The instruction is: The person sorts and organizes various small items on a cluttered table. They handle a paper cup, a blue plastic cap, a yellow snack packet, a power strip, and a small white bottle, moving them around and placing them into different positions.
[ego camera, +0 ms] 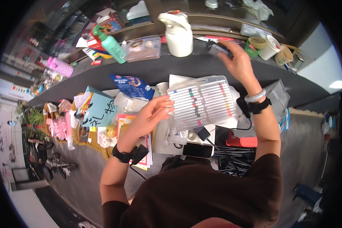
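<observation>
A clear plastic case of white marker pens (202,102) lies tilted over the cluttered desk before me. My left hand (156,112) is at its left edge, fingers extended and touching or just over the pens' ends; whether it grips the case is unclear. My right hand (238,61) is raised beyond the case's upper right corner, thumb and fingers apart, beside a small dark and clear object (219,49) on the shelf. That object is blurred, and I cannot tell whether the fingers touch it. A black smartphone (197,150) lies at the desk's near edge.
On the shelf stand a white jug (179,40), a green spray bottle (113,48), a clear compartment box (144,48) and several cups (269,48). A blue pouch (134,87) and a light-blue paper bag (99,109) are at left. A red tray (241,141) lies at right.
</observation>
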The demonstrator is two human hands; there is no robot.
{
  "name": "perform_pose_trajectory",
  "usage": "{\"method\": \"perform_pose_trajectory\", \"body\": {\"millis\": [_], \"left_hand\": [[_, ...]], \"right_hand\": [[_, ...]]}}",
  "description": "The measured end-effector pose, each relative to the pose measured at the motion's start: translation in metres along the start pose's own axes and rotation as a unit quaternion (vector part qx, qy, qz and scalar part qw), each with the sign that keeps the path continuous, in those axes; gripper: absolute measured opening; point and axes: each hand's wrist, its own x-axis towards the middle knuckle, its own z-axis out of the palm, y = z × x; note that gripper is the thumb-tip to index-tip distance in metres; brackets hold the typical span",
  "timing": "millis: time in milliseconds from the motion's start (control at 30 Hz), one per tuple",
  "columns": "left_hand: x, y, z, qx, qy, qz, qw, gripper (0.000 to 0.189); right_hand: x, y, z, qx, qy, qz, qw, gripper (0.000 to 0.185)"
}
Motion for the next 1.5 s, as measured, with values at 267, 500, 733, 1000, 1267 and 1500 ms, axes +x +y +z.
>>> {"method": "perform_pose_trajectory", "body": {"millis": [267, 500, 733, 1000, 1267, 1500], "left_hand": [[-0.131, -0.053, -0.040, -0.060, 0.199, -0.147, 0.967, 0.043], [-0.232, -0.093, -0.047, -0.056, 0.280, -0.174, 0.943, 0.040], [-0.296, -0.112, -0.078, -0.100, 0.272, -0.126, 0.949, 0.041], [-0.263, -0.091, -0.130, -0.015, 0.202, -0.090, 0.975, 0.034], [-0.035, 0.042, -0.136, 0.220, 0.044, 0.106, 0.969, 0.029], [0.164, 0.078, -0.113, 0.577, 0.064, 0.191, 0.791, 0.032]], "right_hand": [[0.014, 0.049, 0.070, -0.290, -0.042, -0.111, 0.950, 0.052], [0.010, 0.045, 0.068, -0.246, -0.064, -0.119, 0.960, 0.054], [0.015, -0.003, 0.106, -0.093, 0.029, -0.011, 0.995, 0.089], [0.060, -0.041, 0.161, 0.078, 0.139, 0.118, 0.980, 0.103], [0.054, -0.040, 0.144, 0.022, 0.133, 0.064, 0.989, 0.094], [0.045, -0.031, 0.121, -0.038, 0.154, 0.094, 0.983, 0.091]]}}
